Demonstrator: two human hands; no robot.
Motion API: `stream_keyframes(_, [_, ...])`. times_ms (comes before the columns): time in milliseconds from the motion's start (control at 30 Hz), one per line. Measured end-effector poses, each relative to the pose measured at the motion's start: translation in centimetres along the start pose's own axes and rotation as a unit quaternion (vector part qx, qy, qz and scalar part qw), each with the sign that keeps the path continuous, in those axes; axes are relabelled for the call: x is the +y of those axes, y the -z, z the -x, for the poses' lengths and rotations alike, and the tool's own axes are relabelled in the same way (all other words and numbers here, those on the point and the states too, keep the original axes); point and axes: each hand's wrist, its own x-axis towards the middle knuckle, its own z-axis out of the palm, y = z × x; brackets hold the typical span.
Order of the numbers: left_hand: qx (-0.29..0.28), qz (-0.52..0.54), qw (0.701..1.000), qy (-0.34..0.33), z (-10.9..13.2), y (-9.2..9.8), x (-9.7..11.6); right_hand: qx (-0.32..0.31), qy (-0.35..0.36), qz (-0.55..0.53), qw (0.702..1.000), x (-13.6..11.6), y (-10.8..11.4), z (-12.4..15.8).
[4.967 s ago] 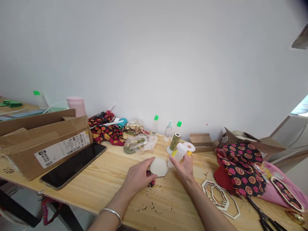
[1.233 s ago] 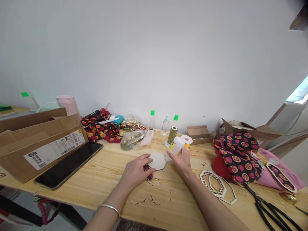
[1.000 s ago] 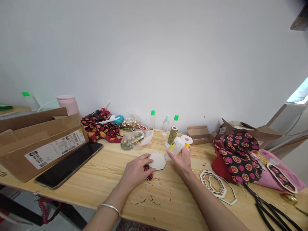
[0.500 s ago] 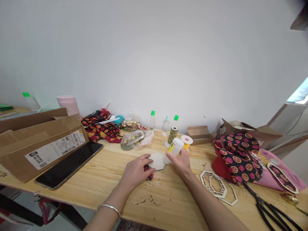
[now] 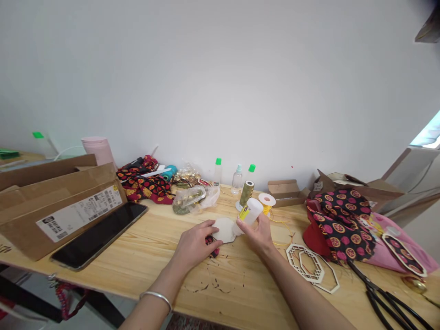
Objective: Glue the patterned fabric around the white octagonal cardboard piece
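**Left hand (image 5: 194,240) pressed a pale hexagonal board (image 5: 225,230) onto the pine table (image 5: 144,266); right hand (image 5: 257,233) clamped a white plastic bottle (image 5: 250,211).**

The hands stood close together on either side of the hexagon, which lay at the table's near middle, a scrap of red-and-black patterned fabric (image 5: 211,246) just beside it. Farther off, a clear plastic bag (image 5: 188,200) held gold and green trinkets.

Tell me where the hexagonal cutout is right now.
In the head view, the hexagonal cutout lies on the wooden tabletop, with the left hand on its left edge and the right hand, gripping a white bottle, at its right edge.
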Motion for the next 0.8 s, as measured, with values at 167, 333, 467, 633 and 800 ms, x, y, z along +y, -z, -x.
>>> stream_keyframes(167, [-0.002,0.007,1.000,-0.001,0.0,0.2,0.1,-0.010,-0.010,-0.006,1.000,-0.3,-0.1,0.1])
stream_keyframes(333, [-0.003,0.012,1.000,-0.003,0.0,0.2,0.1,-0.014,-0.015,0.000,1.000,-0.7,-0.2,0.1])
stream_keyframes(467, [-0.002,0.013,1.000,-0.004,0.0,0.2,0.1,-0.020,-0.012,-0.002,1.000,-1.0,-0.3,0.2])
stream_keyframes(633, [-0.002,0.014,1.000,-0.004,0.0,0.3,0.2,-0.022,-0.013,-0.019,0.999,-1.3,-0.4,0.4])
stream_keyframes(800, [-0.003,0.015,1.000,0.000,0.0,0.3,0.2,-0.036,-0.008,-0.027,0.999,-1.4,-0.6,0.5])
